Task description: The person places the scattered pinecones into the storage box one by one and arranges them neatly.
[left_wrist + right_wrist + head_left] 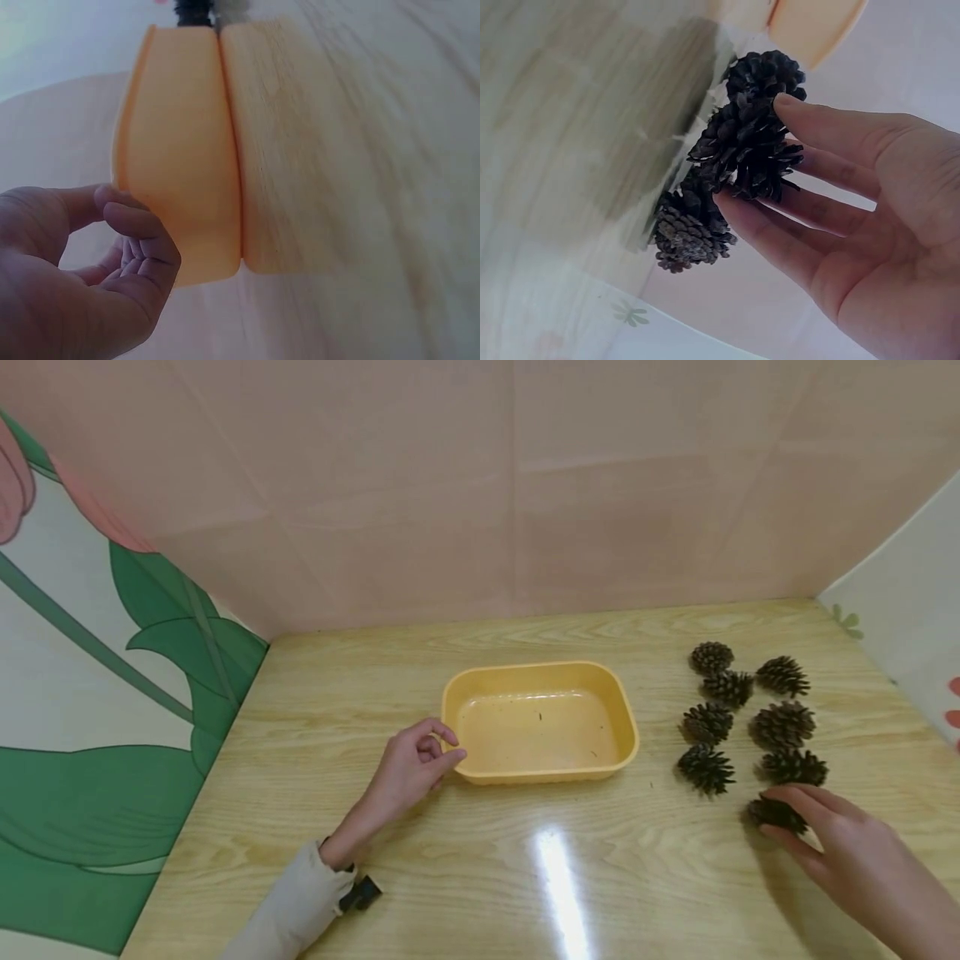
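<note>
At its near left corner, my left hand (411,766) pinches the rim of a yellow plastic basin (540,774), with thumb and forefinger at the edge. The left wrist view shows the basin's outer wall (180,150) upright on the table beside those fingers (139,221). On the other side, my right hand (855,843) holds a dark brown pine cone (776,815) between thumb and fingertips. Its open scales show up close in the right wrist view, where other pine cones (694,236) appear behind the held pine cone (746,146).
Several more pine cones (783,724) lie in two loose columns right of the basin. Small dark bits (540,717) dot the basin's floor. Beneath is a light wood-grain table (337,685), bordered by a pink wall (480,527) behind and printed panels (97,693) at the sides.
</note>
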`<state>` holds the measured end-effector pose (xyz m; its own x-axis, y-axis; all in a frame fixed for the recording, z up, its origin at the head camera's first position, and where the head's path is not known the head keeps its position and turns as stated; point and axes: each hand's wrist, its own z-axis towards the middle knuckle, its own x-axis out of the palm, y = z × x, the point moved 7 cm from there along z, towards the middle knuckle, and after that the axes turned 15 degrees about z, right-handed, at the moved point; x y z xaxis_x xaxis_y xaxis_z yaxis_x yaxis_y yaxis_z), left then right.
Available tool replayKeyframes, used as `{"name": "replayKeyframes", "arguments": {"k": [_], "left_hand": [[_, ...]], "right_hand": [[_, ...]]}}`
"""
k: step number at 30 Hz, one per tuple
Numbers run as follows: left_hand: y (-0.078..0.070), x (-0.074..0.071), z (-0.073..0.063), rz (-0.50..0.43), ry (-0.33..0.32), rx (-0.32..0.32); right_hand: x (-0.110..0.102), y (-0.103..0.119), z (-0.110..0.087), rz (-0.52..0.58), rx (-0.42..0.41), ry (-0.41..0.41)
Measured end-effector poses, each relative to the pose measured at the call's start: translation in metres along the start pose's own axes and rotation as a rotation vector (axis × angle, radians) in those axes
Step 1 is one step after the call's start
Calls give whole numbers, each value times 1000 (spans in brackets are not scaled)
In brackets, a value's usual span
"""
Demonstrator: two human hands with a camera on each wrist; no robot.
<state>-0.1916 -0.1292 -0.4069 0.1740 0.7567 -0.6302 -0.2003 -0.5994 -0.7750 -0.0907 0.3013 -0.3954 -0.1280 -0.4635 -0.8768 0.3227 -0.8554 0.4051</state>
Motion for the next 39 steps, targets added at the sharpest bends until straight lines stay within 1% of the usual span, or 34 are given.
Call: {"name": "replayKeyframes", "arguments": {"k": [5,9,13,18,20,22,28,30,36,39], "left_hand": [[-1,0,0,11,-3,-10],[0,0,0,4,3,-23],[1,1,1,-10,13,-31],[2,2,2,-20,21,-38],[2,2,2,-23,22,-42],[2,1,2,-22,24,-47],[3,2,2,-24,27,-46],[3,2,2,-30,28,-45],[3,2,2,-32,25,-43],[4,2,2,-34,27,-42]], "right_hand": [[-3,5,4,16,1,-7],[-6,11,7,31,-22,-29],[-11,18,10,28,-65,-61],[-21,29,17,39,-167,-119],[-23,33,21,40,-195,-129],[-25,36,25,37,-207,-129],[-29,45,37,24,-197,-109],[-29,48,40,27,-212,-109],[-32,60,49,45,-303,-151],[-32,64,52,44,-323,-159]]}}
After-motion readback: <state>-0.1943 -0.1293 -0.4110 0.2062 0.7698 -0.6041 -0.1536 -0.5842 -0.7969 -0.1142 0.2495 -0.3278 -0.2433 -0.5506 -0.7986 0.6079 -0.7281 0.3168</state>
